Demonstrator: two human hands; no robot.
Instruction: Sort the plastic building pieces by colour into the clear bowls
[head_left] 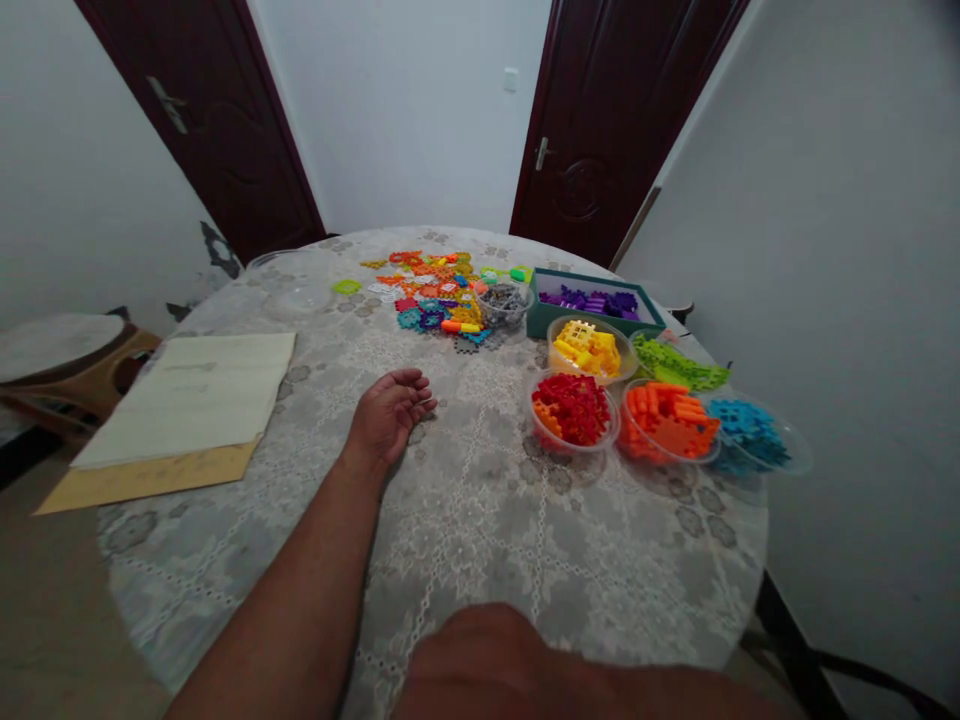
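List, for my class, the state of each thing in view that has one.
Left hand: loosely curled, seemingly empty
Right hand: grip cannot be told
Green box: lidless, holding purple pieces
Clear bowls: uncovered, holding coloured pieces
Mixed pieces: loosely piled
White paper: lying flat
Brown sheet: partly covered
Left door: apparently shut
Right door: apparently shut

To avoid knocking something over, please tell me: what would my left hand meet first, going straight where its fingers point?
Your left hand would probably meet the bowl of red pieces, though depth is unclear.
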